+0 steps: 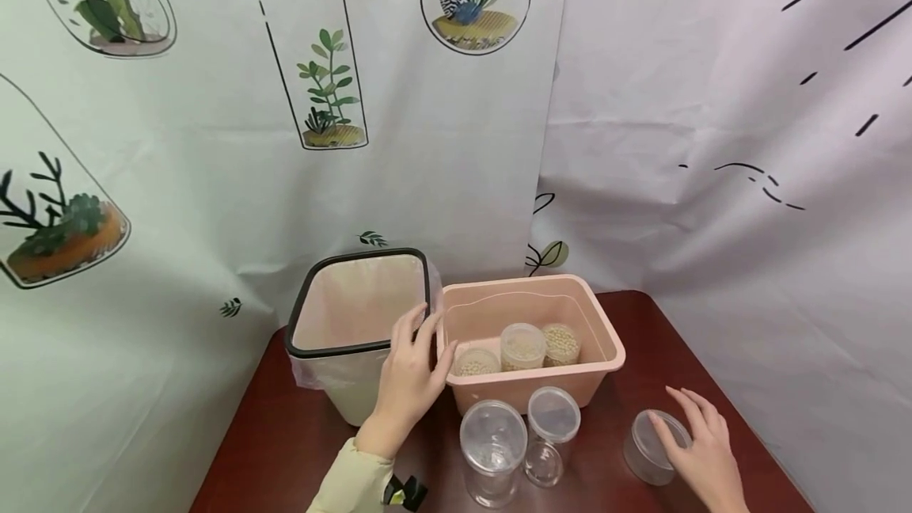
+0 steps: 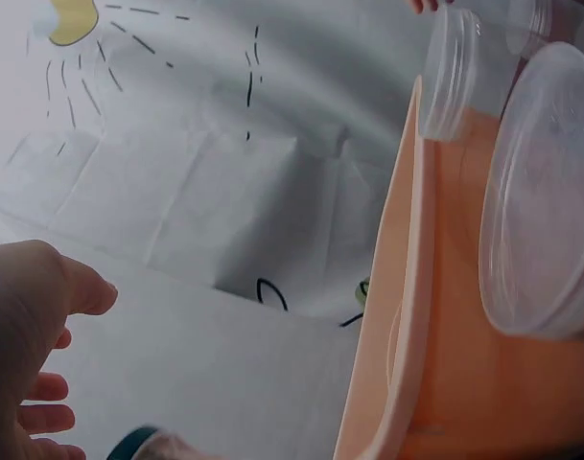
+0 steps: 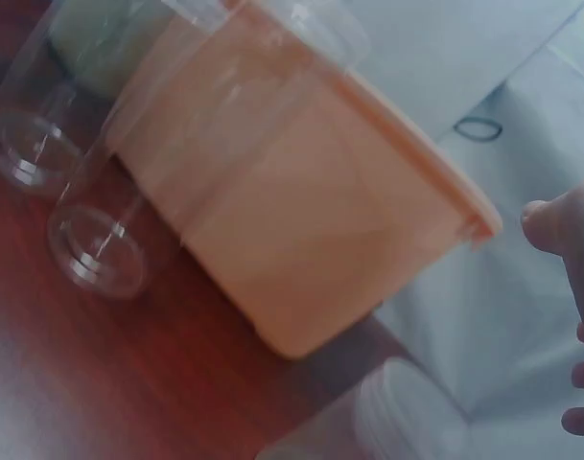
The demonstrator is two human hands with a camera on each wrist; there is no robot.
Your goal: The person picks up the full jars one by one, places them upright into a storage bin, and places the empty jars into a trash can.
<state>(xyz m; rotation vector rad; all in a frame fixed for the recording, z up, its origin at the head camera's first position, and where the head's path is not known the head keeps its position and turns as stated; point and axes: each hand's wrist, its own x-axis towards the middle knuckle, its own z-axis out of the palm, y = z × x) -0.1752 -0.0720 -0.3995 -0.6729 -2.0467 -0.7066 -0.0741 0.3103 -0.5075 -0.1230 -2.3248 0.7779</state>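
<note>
My left hand [image 1: 411,378] hovers between the bin [image 1: 356,366] and the pink tub [image 1: 606,374], fingers loosely spread and holding nothing. Inside the tub are a taller jar of pale beans or grains [image 1: 523,348] and two more such jars, [image 1: 561,345] to its right and one partly behind the front rim. Over at the right, my right hand [image 1: 701,446] is held beside a short clear jar [image 1: 644,457] with a lid. Its thumb overlaps the lid in the head view, while the right wrist view shows the fingers [image 3: 560,222] apart from this jar [image 3: 407,412].
Two clear lidded jars stand in front of the tub, a wide one [image 1: 493,450] and a narrower one [image 1: 552,426]. The bin has a black rim and a plastic liner. A printed white cloth [image 1: 456,180] hangs behind the dark red table [image 1: 242,434].
</note>
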